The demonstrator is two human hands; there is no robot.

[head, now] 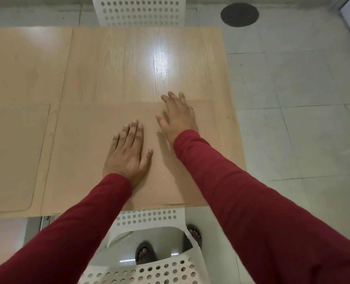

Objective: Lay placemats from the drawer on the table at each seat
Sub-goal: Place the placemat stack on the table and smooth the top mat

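On the table (129, 58), just beyond the near white chair (149, 218), the left hand (129, 152) and right hand (176, 115) press flat, fingers spread, on a tan placemat (84, 140).

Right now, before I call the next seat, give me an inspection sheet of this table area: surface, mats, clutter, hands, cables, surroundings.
Surface: light wood-look table, bare on the far half, with a bright glare patch.
Job's things: near placemat lies flat at the seat closest to the camera; a second placemat lies flat to its left.
Clutter: nothing seen.
Hands: left hand flat, palm down on the near placemat; right hand spread over its far edge, blurred; neither grips anything.
Cables: nothing seen.
Surroundings: white perforated chair below the near edge, another chair at the far side with no mat before it; tiled floor; dark round spot on the floor.
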